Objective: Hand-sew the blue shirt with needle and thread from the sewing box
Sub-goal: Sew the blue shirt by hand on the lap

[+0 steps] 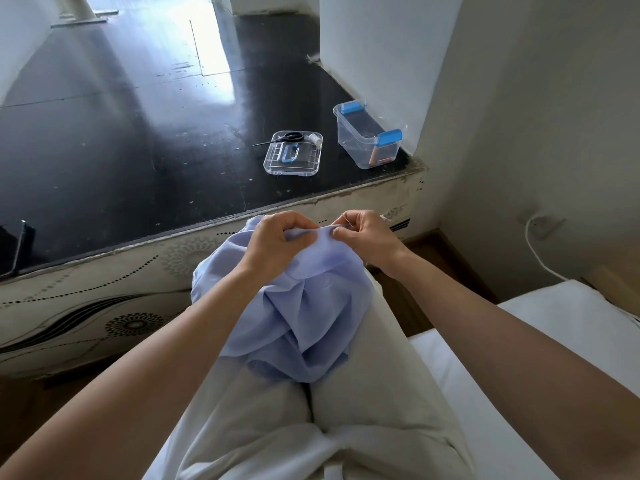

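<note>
Blue shirt (304, 323) lies bunched on the lap (381, 393); left hand (277, 242) fingers pinch its top fold taut, right hand (367, 237) fingers pinch the needle (349, 221) beside, likely mid-stitch. Sewing box (367, 142) open beyond shirt.

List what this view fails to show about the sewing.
Head view:
needle: only a thin sliver in the right hand; thread too fine.
stitch on the blue shirt: hidden under the left hand.
sewing box contents: too small.
dark object: cut by left edge.
</note>
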The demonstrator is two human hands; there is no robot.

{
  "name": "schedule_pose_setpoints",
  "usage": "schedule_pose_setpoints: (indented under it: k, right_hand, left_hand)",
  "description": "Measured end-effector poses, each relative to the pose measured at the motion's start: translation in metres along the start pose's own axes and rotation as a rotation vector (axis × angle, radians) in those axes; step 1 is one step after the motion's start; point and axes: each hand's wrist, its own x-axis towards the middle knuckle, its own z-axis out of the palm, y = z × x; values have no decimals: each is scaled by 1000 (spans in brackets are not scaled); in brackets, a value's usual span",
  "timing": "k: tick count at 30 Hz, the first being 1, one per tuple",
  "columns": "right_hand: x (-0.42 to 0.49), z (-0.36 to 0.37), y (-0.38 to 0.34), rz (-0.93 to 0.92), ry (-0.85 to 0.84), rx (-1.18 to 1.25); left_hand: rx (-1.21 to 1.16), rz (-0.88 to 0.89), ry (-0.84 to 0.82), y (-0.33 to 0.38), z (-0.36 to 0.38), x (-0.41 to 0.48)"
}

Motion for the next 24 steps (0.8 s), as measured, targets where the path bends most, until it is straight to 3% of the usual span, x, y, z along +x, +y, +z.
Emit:
schedule_pose_setpoints:
  k: [5, 15, 19, 24]
  right_hand:
    - [1, -2, 6, -2, 12, 24]
    - [1, -3, 8, -2, 40, 78]
    - [0, -3, 7, -26, 26, 86]
    - [-2, -1, 5, -58, 19, 87]
  left_hand:
    - [117, -42, 45, -6, -2, 0]
    - [64, -70, 97, -2, -5, 2]
    - [47, -21, 43, -1, -3, 1]
    - [-21, -95, 16, 2, 2, -1]
